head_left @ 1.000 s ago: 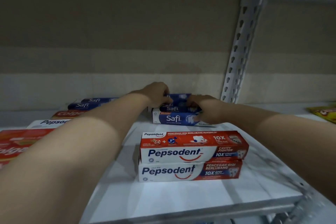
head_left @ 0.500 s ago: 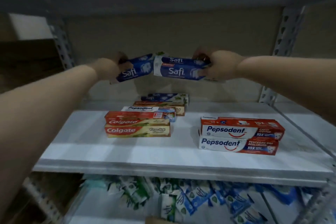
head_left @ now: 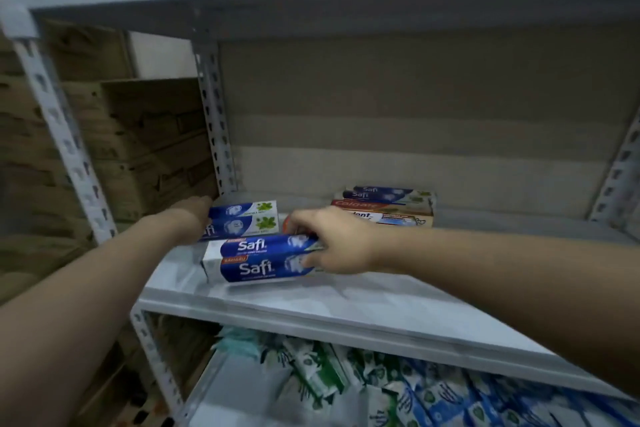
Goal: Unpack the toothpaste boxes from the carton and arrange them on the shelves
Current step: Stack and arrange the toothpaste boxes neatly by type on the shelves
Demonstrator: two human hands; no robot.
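Grey metal shelving (head_left: 311, 308) fills our view, with a beige back panel behind it and brown cartons stacked off to the left beyond the slotted upright (head_left: 211, 121). We have both arms stretched onto the middle shelf.

Our right hand (head_left: 332, 243) is wrapped over the right end of the near Safi boxes (head_left: 256, 258), two blue-and-white cartons stacked one on the other, fingers curled over the top and thumb low at the front. The stack sits on the shelf near the front left corner. Our left hand (head_left: 190, 218) is closed on the left end of the far Safi boxes (head_left: 247, 218), another pair with green leaves printed at their right ends, lying just behind the near pair and close to the upright.

Both pairs lie flat with their long axis running left to right, roughly along the shelf's front edge, logos facing us and reading upright. The near pair is skewed a little, its left end swung toward us.

We judge the main risk to be that near stack: its left end sits close to the shelf's front lip and left side, so a push from our right hand could slide it off toward the packets (head_left: 346, 388) on the shelf below. The top box could also shear off the lower one, since we grip only one end. Farther right, the mixed stack (head_left: 384, 208) of Safi, Colgate and Pepsodent boxes lies just behind our right hand, and our wrist could knock it askew.
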